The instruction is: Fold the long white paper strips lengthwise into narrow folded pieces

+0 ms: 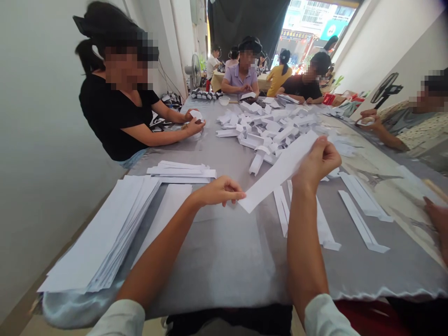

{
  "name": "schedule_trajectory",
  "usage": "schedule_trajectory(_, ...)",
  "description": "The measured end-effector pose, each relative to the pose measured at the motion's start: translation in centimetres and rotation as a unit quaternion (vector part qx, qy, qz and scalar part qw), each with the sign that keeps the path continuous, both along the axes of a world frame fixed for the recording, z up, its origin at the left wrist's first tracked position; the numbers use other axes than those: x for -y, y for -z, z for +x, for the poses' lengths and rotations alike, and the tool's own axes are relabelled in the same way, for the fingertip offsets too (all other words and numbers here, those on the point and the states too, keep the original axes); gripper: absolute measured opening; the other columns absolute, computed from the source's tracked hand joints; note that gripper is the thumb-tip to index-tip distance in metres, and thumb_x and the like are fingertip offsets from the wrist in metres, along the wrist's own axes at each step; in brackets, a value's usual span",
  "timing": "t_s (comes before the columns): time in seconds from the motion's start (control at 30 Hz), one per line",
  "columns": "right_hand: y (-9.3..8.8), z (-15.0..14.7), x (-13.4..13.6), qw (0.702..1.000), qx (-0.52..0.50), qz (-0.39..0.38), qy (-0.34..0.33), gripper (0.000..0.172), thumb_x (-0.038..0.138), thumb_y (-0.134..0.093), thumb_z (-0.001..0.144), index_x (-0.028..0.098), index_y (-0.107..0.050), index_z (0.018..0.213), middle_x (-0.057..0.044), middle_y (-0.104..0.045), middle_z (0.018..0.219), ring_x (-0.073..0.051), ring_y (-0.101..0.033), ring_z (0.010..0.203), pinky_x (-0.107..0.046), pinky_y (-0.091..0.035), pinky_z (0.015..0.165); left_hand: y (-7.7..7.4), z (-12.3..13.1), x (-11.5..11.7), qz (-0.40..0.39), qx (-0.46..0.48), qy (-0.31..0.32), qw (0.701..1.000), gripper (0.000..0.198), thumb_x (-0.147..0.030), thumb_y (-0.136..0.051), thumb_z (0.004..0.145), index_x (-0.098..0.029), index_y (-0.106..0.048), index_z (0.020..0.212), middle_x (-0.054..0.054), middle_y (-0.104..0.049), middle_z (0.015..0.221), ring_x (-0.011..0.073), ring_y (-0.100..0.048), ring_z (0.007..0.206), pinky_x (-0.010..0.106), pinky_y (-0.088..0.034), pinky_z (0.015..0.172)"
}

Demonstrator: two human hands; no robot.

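A long white paper strip (280,173) is stretched at a slant between my two hands, above the table. My left hand (224,191) pinches its lower left corner between thumb and fingers. At the upper right end, my right hand (320,161) is closed on the strip. Left of my left forearm lies a thick fanned stack of white paper sheets (101,228), with a single strip (168,210) beside it. Several folded paper strips (362,221) lie on the table to the right of my right forearm.
A heap of folded white paper pieces (269,126) covers the middle of the grey-clothed table (224,261). Another small paper stack (182,171) lies behind the big one. Co-workers sit around the table; one in black (122,112) is at the left, and another's hand (437,219) shows at the right edge.
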State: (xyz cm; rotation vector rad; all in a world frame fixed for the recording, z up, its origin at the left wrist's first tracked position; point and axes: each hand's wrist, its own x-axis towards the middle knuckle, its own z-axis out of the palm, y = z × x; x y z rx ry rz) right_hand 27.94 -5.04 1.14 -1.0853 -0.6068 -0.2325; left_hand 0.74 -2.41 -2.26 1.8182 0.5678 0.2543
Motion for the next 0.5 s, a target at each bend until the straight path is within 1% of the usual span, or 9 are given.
schedule_trajectory(0.07, 0.1, 0.6, 0.1, 1.0, -0.025, 0.004, 0.003, 0.049, 0.041, -0.056, 0.104, 0.027, -0.028, 0.065, 0.005, -0.022, 0.068, -0.014, -0.032, 0.061, -0.028, -0.038, 0.056, -0.2, -0.3, -0.4, 0.022, 0.034, -0.053, 0.998, 0.038, -0.051, -0.076, 0.091, -0.014, -0.082, 0.093, 0.006, -0.069, 0.079, 0.0161, -0.061, 0.073, 0.021, -0.049, 0.051)
schedule_trajectory(0.17, 0.4, 0.7, 0.0, 0.996, -0.078, 0.007, -0.038, 0.047, 0.044, -0.056, 0.103, 0.028, -0.03, 0.067, 0.006, -0.024, 0.066, -0.014, -0.03, 0.057, -0.027, -0.035, 0.048, -0.5, -0.7, -0.9, 0.025, 0.115, -0.155, 0.981, 0.038, -0.052, -0.077, 0.09, -0.015, -0.08, 0.097, 0.008, -0.071, 0.09, 0.0172, -0.063, 0.08, 0.022, -0.055, 0.054)
schedule_trajectory(0.23, 0.7, 0.5, -0.3, 0.993, -0.094, 0.006, -0.068, 0.042, 0.046, -0.057, 0.102, 0.027, -0.038, 0.069, 0.006, -0.03, 0.066, -0.014, -0.034, 0.055, -0.026, -0.036, 0.044, -0.7, -0.9, -1.2, -0.007, 0.17, -0.22, 0.961, 0.039, -0.053, -0.08, 0.087, -0.015, -0.077, 0.095, 0.007, -0.069, 0.092, 0.0165, -0.063, 0.08, 0.024, -0.06, 0.057)
schedule_trajectory(0.3, 0.8, 0.2, -0.7, 0.994, -0.085, -0.004, -0.075, 0.035, 0.049, -0.057, 0.101, 0.026, -0.049, 0.075, 0.004, -0.042, 0.07, -0.014, -0.044, 0.058, -0.026, -0.039, 0.044, -0.9, -1.1, -1.6, -0.035, 0.211, -0.283, 0.935, 0.04, -0.052, -0.085, 0.081, -0.014, -0.075, 0.093, 0.005, -0.064, 0.087, 0.0146, -0.061, 0.076, 0.026, -0.063, 0.059)
schedule_trajectory(0.37, 0.3, -0.4, -0.6, 0.997, -0.057, -0.014, -0.053, 0.028, 0.049, -0.057, 0.101, 0.023, -0.059, 0.089, -0.001, -0.055, 0.082, -0.017, -0.056, 0.068, -0.027, -0.044, 0.048, -1.0, -1.3, -1.9, -0.039, 0.236, -0.341, 0.909, 0.041, -0.049, -0.089, 0.076, -0.014, -0.075, 0.092, 0.001, -0.06, 0.08, 0.0125, -0.059, 0.07, 0.028, -0.064, 0.059)
schedule_trajectory(0.4, -0.2, -0.9, -0.3, 0.999, -0.037, -0.016, -0.033, 0.025, 0.047, -0.058, 0.1, 0.022, -0.062, 0.097, -0.004, -0.059, 0.09, -0.019, -0.061, 0.075, -0.029, -0.047, 0.052, -0.9, -1.4, -2.1, -0.034, 0.243, -0.362, 0.899, 0.041, -0.047, -0.089, 0.074, -0.014, -0.074, 0.093, 0.0, -0.059, 0.078, 0.0117, -0.058, 0.067, 0.028, -0.064, 0.059)
schedule_trajectory(0.43, -1.0, -1.7, 0.3, 1.0, -0.011, -0.014, -0.007, 0.023, 0.044, -0.059, 0.1, 0.022, -0.063, 0.103, -0.006, -0.061, 0.095, -0.021, -0.065, 0.082, -0.031, -0.05, 0.057, -0.9, -1.5, -2.3, -0.027, 0.245, -0.376, 0.893, 0.041, -0.046, -0.089, 0.073, -0.014, -0.074, 0.094, -0.001, -0.059, 0.076, 0.0114, -0.057, 0.065, 0.028, -0.064, 0.057)
schedule_trajectory(0.47, -1.9, -2.7, 1.2, 1.0, 0.025, -0.009, 0.014, 0.02, 0.039, -0.061, 0.099, 0.022, -0.064, 0.107, -0.007, -0.062, 0.099, -0.022, -0.067, 0.09, -0.034, -0.054, 0.066, -0.8, -1.6, -2.5, -0.018, 0.243, -0.383, 0.891, 0.04, -0.045, -0.088, 0.074, -0.014, -0.074, 0.095, -0.001, -0.06, 0.075, 0.0113, -0.057, 0.064, 0.027, -0.064, 0.056)
schedule_trajectory(0.5, -2.8, -4.1, 2.5, 0.998, 0.06, 0.004, 0.022, 0.015, 0.035, -0.063, 0.097, 0.022, -0.065, 0.106, -0.007, -0.063, 0.101, -0.022, -0.067, 0.092, -0.037, -0.056, 0.072, -0.7, -1.7, -2.6, -0.009, 0.238, -0.384, 0.892, 0.039, -0.045, -0.087, 0.075, -0.014, -0.075, 0.096, 0.0, -0.062, 0.075, 0.0117, -0.057, 0.064, 0.027, -0.063, 0.054)
